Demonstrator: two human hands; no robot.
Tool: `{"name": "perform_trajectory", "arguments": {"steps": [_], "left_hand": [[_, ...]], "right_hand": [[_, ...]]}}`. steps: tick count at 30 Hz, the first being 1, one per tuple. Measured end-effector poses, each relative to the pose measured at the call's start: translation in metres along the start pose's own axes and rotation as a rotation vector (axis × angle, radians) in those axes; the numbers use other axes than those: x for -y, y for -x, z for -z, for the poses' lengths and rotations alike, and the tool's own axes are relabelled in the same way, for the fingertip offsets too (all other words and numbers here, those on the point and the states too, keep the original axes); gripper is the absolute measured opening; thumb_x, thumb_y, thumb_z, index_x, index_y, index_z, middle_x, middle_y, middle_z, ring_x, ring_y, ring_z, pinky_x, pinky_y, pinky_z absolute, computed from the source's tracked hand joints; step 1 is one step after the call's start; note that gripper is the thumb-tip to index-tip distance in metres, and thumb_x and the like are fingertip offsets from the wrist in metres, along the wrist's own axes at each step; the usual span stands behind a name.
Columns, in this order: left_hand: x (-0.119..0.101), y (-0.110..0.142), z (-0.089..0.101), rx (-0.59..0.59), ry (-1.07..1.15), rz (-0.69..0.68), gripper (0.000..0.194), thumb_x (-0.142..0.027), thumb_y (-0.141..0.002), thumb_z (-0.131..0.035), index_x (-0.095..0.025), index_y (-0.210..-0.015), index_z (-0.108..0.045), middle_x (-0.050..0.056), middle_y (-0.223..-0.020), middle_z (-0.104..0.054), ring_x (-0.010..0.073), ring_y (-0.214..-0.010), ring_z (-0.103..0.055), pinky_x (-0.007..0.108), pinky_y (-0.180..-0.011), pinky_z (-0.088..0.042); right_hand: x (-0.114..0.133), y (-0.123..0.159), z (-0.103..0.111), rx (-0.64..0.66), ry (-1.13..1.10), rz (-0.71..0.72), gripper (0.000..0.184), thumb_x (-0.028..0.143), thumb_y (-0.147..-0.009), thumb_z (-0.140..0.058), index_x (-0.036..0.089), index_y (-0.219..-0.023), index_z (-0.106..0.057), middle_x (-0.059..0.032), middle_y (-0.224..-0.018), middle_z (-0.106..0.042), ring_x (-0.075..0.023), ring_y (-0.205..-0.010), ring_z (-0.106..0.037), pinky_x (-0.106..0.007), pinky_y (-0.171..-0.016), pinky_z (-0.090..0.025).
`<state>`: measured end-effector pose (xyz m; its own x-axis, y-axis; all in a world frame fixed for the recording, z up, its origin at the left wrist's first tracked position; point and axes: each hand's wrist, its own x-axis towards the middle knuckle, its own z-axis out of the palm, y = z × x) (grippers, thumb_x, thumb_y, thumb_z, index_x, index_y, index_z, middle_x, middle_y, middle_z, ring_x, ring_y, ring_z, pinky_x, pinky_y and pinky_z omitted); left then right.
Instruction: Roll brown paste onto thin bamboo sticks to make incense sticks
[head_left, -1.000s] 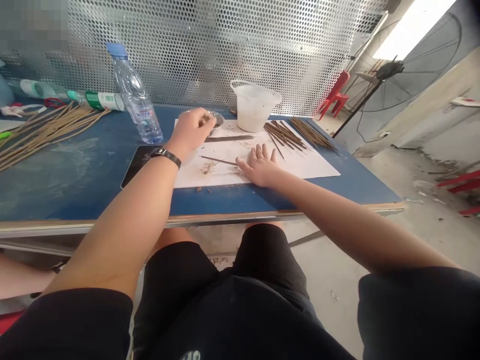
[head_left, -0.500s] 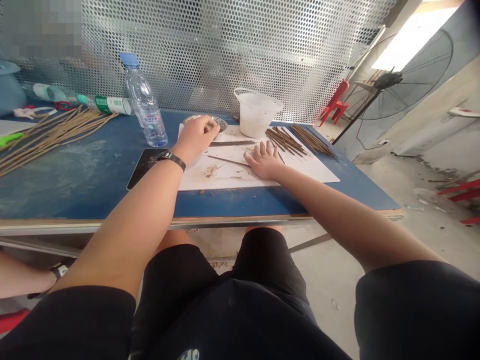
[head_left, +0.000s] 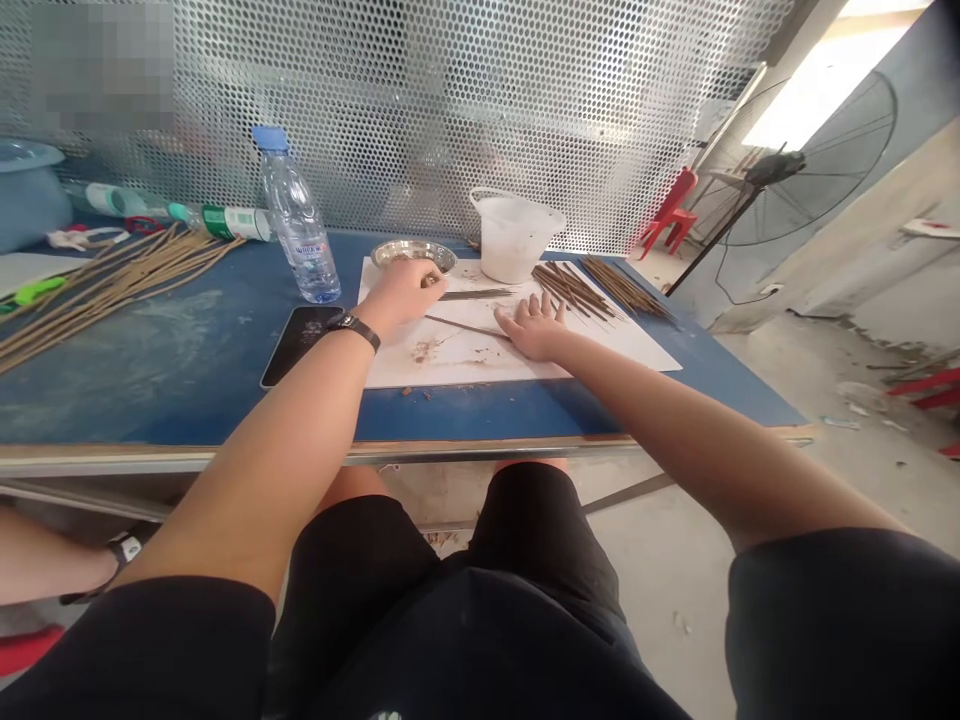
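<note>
On the upright bottle [head_left: 300, 225], at ten o'clock from the left hand [head_left: 409, 293], the label carried small blue and red characters which could not be read with certainty. The lying bottle [head_left: 225, 221], farther toward ten o'clock, had a green and white label, also too small for reading. The left hand was curled almost closed, just before the metal bowl [head_left: 453, 262]; something brownish showed near its fingertips, but I could not tell if it was held. The right hand [head_left: 534, 328] lay palm down with fingers spread on the white paper [head_left: 465, 365]. The thin brown stick [head_left: 469, 326] lay on this paper, at four o'clock from the left hand and nine o'clock from the right hand, its near end reaching the right hand. The white bucket [head_left: 514, 240] stood toward twelve o'clock from the right hand, and the brown sticks [head_left: 574, 287] lay at two o'clock.
</note>
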<state>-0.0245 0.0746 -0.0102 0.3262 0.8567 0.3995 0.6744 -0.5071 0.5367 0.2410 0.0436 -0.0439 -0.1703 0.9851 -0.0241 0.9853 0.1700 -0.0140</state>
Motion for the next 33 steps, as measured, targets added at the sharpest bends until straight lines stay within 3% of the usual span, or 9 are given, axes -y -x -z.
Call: {"name": "perform_trajectory", "arguments": {"steps": [3,10,14,19,22,28,33], "left_hand": [[-0.002,0.0,-0.006,0.093,-0.022,-0.034,0.018,-0.04,-0.091,-0.066,-0.025,-0.083,-0.069,0.007,-0.081,-0.074,0.0249,-0.074,-0.065,0.038,-0.067,-0.045],[-0.015,0.002,-0.006,0.178,-0.068,-0.03,0.019,-0.039,-0.09,-0.064,-0.023,-0.083,-0.072,0.009,-0.086,-0.078,0.0265,-0.075,-0.067,0.039,-0.066,-0.045],[-0.009,0.002,-0.004,0.184,-0.07,-0.001,0.02,-0.041,-0.091,-0.064,-0.024,-0.084,-0.072,0.009,-0.088,-0.078,0.0268,-0.074,-0.067,0.039,-0.065,-0.045],[-0.002,0.002,-0.002,0.193,-0.079,0.005,0.021,-0.043,-0.092,-0.065,-0.025,-0.083,-0.07,0.008,-0.084,-0.076,0.0266,-0.072,-0.066,0.039,-0.065,-0.045],[-0.001,0.001,-0.002,0.189,-0.088,0.005,0.021,-0.043,-0.091,-0.066,-0.025,-0.081,-0.07,0.01,-0.084,-0.076,0.0269,-0.072,-0.066,0.039,-0.064,-0.045],[0.005,-0.004,-0.007,0.127,-0.08,-0.005,0.02,-0.042,-0.088,-0.072,-0.025,-0.078,-0.072,0.009,-0.085,-0.078,0.0277,-0.075,-0.067,0.038,-0.069,-0.047],[0.008,-0.005,-0.005,0.123,-0.099,0.006,0.017,-0.041,-0.088,-0.072,-0.026,-0.081,-0.075,0.009,-0.087,-0.078,0.0277,-0.072,-0.067,0.039,-0.068,-0.047]], "right_hand": [[0.002,0.009,0.001,0.08,-0.047,-0.068,0.092,0.072,-0.105,-0.007,0.019,-0.179,-0.021,-0.016,-0.186,-0.014,-0.0463,-0.17,0.005,-0.075,-0.131,0.003],[0.019,0.057,-0.002,0.095,-0.036,-0.054,0.101,0.071,-0.105,-0.004,0.0,-0.176,-0.014,-0.0257,-0.185,-0.004,-0.0424,-0.171,0.009,-0.068,-0.134,0.001],[0.012,0.04,-0.001,0.096,-0.03,-0.045,0.104,0.072,-0.104,-0.003,-0.004,-0.175,-0.01,-0.0273,-0.184,-0.001,-0.0421,-0.171,0.01,-0.067,-0.134,0.001],[-0.001,0.011,0.007,0.115,-0.057,-0.075,0.091,0.064,-0.106,-0.005,0.008,-0.178,-0.015,-0.0203,-0.186,-0.003,-0.0409,-0.171,0.011,-0.07,-0.133,0.0],[-0.002,0.019,0.007,0.111,-0.06,-0.058,0.09,0.063,-0.107,-0.005,0.008,-0.177,-0.017,-0.0198,-0.186,-0.004,-0.0406,-0.171,0.012,-0.069,-0.134,0.001],[0.006,0.063,-0.004,0.064,-0.083,0.034,0.096,0.07,-0.107,-0.006,0.004,-0.177,-0.013,-0.0216,-0.186,-0.004,-0.04,-0.171,0.009,-0.066,-0.135,0.0],[0.001,0.047,-0.004,0.057,-0.096,0.001,0.096,0.07,-0.106,-0.003,0.007,-0.178,-0.013,-0.0184,-0.187,-0.003,-0.0402,-0.171,0.012,-0.065,-0.135,0.003]]}}
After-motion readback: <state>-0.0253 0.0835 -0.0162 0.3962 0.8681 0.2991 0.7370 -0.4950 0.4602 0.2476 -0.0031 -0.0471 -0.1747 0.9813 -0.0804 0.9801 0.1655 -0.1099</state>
